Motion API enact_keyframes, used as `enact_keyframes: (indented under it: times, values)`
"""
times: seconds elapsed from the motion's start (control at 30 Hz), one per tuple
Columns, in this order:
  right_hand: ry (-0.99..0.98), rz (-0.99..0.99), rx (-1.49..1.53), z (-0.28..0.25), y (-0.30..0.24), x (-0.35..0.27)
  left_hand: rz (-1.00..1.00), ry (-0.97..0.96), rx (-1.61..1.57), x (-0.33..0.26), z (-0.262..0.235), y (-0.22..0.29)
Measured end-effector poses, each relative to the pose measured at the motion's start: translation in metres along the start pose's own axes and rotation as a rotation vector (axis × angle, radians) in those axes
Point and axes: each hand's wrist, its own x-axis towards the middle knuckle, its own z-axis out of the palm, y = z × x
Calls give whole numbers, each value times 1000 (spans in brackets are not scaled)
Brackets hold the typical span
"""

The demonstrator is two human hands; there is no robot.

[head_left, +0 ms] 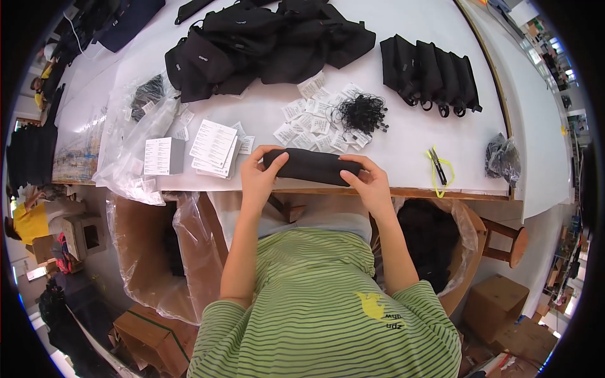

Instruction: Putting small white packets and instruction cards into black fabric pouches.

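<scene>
Here, pouch: a long black pouch point(312, 166) lies level at the table's point(416, 135) near edge, spanning between both hands.
Left hand: left hand point(257, 178) grips the pouch's left end, fingers curled over its top.
Right hand: right hand point(368, 181) clasps the right end likewise.
Beyond: white paper tags point(309, 123) and black string loops point(361, 112), farther off.

We see a long white surface point(435, 126), a wooden stool point(504, 242) and cardboard boxes point(498, 299) on the floor beneath it.
</scene>
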Motion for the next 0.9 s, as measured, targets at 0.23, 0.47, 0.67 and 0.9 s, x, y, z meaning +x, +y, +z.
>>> enact_keyframes:
  times: [0.23,0.47,0.67,0.9]
  values:
    - [-7,-4,55,-26,-26,-2,40,-136,-171,-10,4,9]
    - [369,-208,344,-152,-74,13,28,-171,-120,-6,3,-36]
    - [689,-511,647,-306,-125,95,-24,-142,-47,-7,-1,-50]
    - [905,-267,363,-420,-59,189,-55,-97,-106,0,0,-49]
